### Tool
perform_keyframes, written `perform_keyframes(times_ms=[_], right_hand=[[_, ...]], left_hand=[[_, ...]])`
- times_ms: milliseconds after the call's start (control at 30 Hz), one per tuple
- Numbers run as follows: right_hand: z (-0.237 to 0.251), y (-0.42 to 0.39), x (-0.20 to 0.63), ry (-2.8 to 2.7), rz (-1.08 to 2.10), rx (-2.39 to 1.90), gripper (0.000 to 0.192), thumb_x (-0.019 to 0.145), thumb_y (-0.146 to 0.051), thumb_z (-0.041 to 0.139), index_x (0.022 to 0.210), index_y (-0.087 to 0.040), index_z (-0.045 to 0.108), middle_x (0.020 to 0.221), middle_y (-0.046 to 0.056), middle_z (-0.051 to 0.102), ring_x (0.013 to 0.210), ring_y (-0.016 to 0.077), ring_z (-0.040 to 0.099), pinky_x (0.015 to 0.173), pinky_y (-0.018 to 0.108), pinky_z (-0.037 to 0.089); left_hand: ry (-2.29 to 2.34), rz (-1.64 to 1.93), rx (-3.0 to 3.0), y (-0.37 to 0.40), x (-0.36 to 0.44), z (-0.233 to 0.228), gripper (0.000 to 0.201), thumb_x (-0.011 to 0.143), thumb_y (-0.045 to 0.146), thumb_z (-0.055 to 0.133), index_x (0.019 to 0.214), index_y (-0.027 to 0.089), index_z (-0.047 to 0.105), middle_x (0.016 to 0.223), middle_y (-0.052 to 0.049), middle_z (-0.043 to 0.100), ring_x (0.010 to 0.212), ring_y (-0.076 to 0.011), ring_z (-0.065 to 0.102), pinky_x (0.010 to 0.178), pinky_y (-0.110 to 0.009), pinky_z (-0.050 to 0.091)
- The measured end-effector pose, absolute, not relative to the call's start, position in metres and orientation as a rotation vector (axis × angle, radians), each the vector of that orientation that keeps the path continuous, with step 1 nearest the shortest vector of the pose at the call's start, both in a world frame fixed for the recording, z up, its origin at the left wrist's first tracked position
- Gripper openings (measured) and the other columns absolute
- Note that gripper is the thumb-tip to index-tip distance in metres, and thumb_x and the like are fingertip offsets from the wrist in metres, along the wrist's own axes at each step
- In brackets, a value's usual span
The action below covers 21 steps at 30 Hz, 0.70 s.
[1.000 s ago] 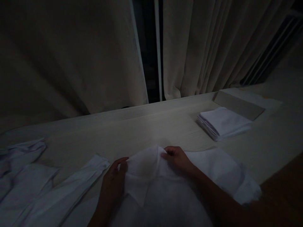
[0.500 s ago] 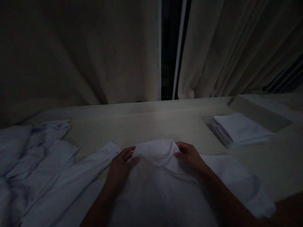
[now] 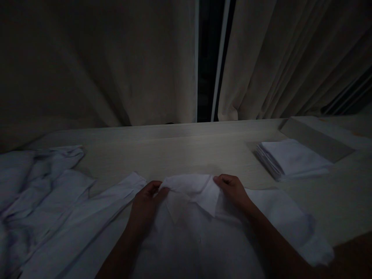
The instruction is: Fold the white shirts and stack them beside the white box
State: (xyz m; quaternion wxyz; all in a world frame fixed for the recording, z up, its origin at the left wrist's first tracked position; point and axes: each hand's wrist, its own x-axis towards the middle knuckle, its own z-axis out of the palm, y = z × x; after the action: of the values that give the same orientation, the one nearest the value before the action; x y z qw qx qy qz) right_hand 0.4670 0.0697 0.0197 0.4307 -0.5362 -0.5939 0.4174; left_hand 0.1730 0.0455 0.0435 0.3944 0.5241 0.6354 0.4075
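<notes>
A: What lies farthest out past the left hand (image 3: 148,201)?

B: A heap of crumpled white clothes (image 3: 43,193). Nearer, just beside that hand, a long sleeve (image 3: 87,224) stretches out; I can't tell whether it joins the shirt (image 3: 200,248).

A: And the left hand itself?

B: Pinching one end of the collar (image 3: 188,184) between thumb and fingers. The shirt lies front up on the table (image 3: 174,155), between the two hands and on toward the person.

A: Has anything just changed there?

B: Yes. Half a second ago the collar tip by the left hand didn't show clearly; now both tips point down toward the person, one below each hand. I'd say the collar sits more evenly for it.

A: The right hand (image 3: 232,190)?

B: Pinching the collar's other end, thumb on top, fingers curled behind. To its right another white sleeve (image 3: 281,209) spreads across the table, its far end blurred.

A: Any containers?

B: Perhaps one. Beyond the right hand, farther out and to the right, sits a stack of folded cloth (image 3: 293,155). Just behind that, a box (image 3: 318,137), or maybe only a bent board, shows a grey side. It's too dim to tell whether anything is inside.
</notes>
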Motion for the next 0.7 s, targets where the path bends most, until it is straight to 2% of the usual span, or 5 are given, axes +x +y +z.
perform_keyframes(times_ms=[133,300,433,533,700], right_hand=[[0.023,0.070,0.470,-1.483,1.111,-1.255,0.032,0.084,-0.050,0.061,0.076,-0.019,0.066,0.070,0.000,0.058,0.067,0.0142,0.051,0.063,0.026,0.038],[0.022,0.071,0.471,-1.485,1.158,-1.178,0.027,0.084,-0.045,0.063,0.077,-0.019,0.067,0.072,0.000,0.060,0.068,0.0143,0.053,0.067,0.027,0.040],[0.023,0.069,0.469,-1.454,1.184,-1.159,0.021,0.081,-0.040,0.068,0.081,-0.020,0.066,0.075,0.000,0.060,0.070,0.0144,0.053,0.068,0.027,0.040],[0.026,0.066,0.464,-1.521,1.237,-1.094,0.026,0.079,-0.042,0.070,0.095,-0.022,0.066,0.084,0.001,0.062,0.077,0.0159,0.056,0.071,0.027,0.042],[0.023,0.063,0.456,-1.619,1.189,-1.194,0.039,0.085,-0.054,0.061,0.065,-0.020,0.055,0.063,-0.003,0.047,0.060,0.0123,0.045,0.056,0.024,0.033]], left_hand=[[1.575,1.034,1.303,0.049,0.169,0.040,0.031,0.073,0.043,0.066,0.094,0.020,0.061,0.095,-0.005,0.072,0.080,-0.0186,0.067,0.067,-0.027,0.050],[1.563,0.909,1.522,0.050,0.171,0.045,0.045,0.074,0.042,0.065,0.115,0.024,0.064,0.107,-0.006,0.073,0.094,-0.0229,0.068,0.077,-0.031,0.051],[1.687,0.847,1.618,0.047,0.174,0.045,0.034,0.076,0.051,0.062,0.091,0.023,0.072,0.084,-0.004,0.074,0.075,-0.0217,0.067,0.067,-0.030,0.049],[1.692,0.896,1.602,0.045,0.175,0.044,0.033,0.076,0.051,0.063,0.092,0.024,0.073,0.085,-0.002,0.074,0.077,-0.0210,0.067,0.068,-0.029,0.049],[1.739,0.909,1.559,0.046,0.178,0.047,0.032,0.078,0.053,0.062,0.088,0.025,0.073,0.083,-0.001,0.074,0.079,-0.0213,0.067,0.070,-0.029,0.049]])
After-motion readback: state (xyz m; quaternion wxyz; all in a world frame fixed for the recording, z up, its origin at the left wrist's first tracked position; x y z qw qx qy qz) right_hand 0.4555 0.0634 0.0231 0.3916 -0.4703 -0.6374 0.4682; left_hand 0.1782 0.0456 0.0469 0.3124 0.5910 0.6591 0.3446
